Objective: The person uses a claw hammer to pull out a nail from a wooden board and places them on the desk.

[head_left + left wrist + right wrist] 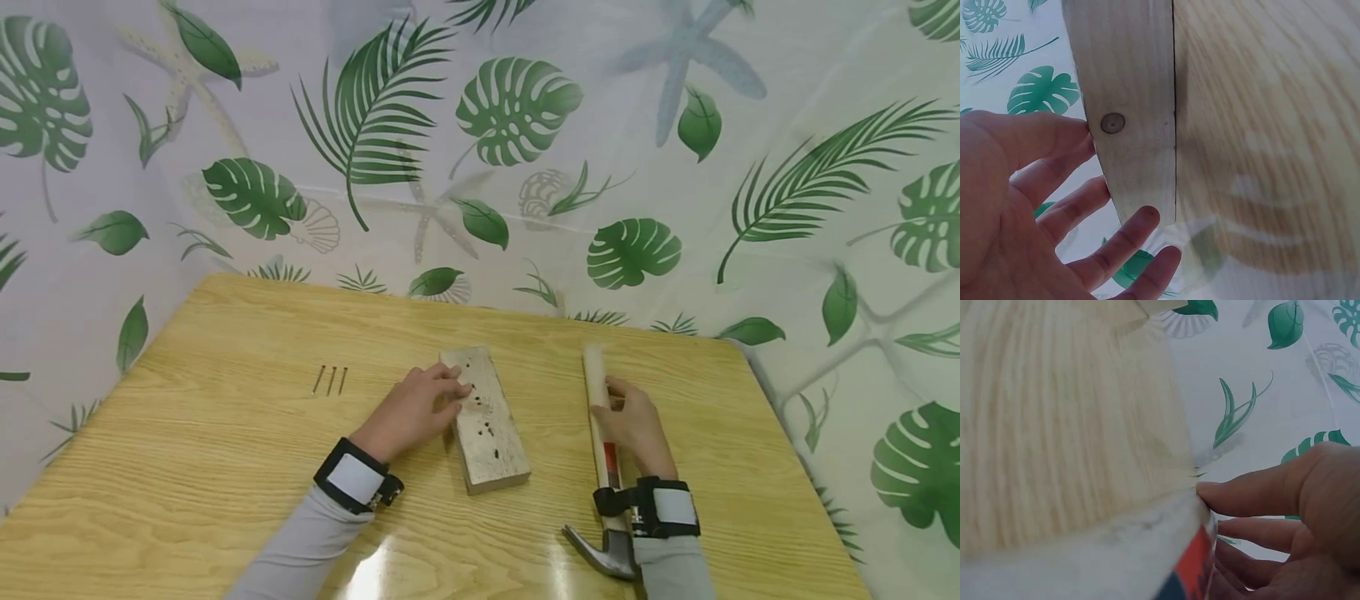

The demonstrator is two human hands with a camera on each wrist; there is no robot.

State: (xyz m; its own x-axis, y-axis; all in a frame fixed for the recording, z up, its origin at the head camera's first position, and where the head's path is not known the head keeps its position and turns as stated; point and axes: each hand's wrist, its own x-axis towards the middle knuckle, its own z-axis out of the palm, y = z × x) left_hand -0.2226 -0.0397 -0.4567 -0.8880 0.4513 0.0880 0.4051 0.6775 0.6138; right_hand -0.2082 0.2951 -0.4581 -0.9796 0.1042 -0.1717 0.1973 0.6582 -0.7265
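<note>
A rectangular wooden block [498,454] with several dark holes along its top lies on the table. My left hand [412,414] is at its left side, fingertips touching the edge. In the left wrist view, the thumb and index meet the block [1138,75] near a round mark, while the other fingers spread loosely. To the right lies a claw hammer [595,375], head toward me, with a red band on its pale handle. My right hand [637,425] holds the handle between thumb and fingers. The right wrist view shows the thumb tip on the handle [1104,556].
Three nails [331,381] lie side by side on the table, left of the block. The wood-grain table [225,433] ends at the back against a leaf-patterned cloth [420,192]. The hammer's claw [592,550] points left beside the right forearm.
</note>
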